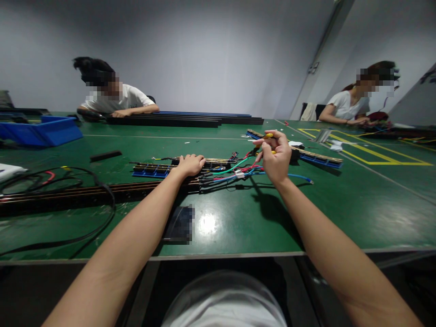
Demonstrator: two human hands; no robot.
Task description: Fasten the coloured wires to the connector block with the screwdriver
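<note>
My left hand (190, 164) rests with curled fingers on the end of a long dark rail (85, 195) lying across the green table (306, 213), pressing it down. My right hand (275, 154) is raised just right of it, fingers closed round a yellow-handled screwdriver (268, 136) that points down toward a bundle of red, blue, green and black wires (238, 172) coming out of the rail's end. Behind the left hand lies a blue-based strip with metal contacts (153, 169).
A black cable loops at the left (102, 190). A blue bin (44, 131) stands far left. Long black and blue rails (184, 119) lie at the back, another strip (316, 156) at right. Two people sit at the far side. A dark flat object (179, 225) lies near the front edge.
</note>
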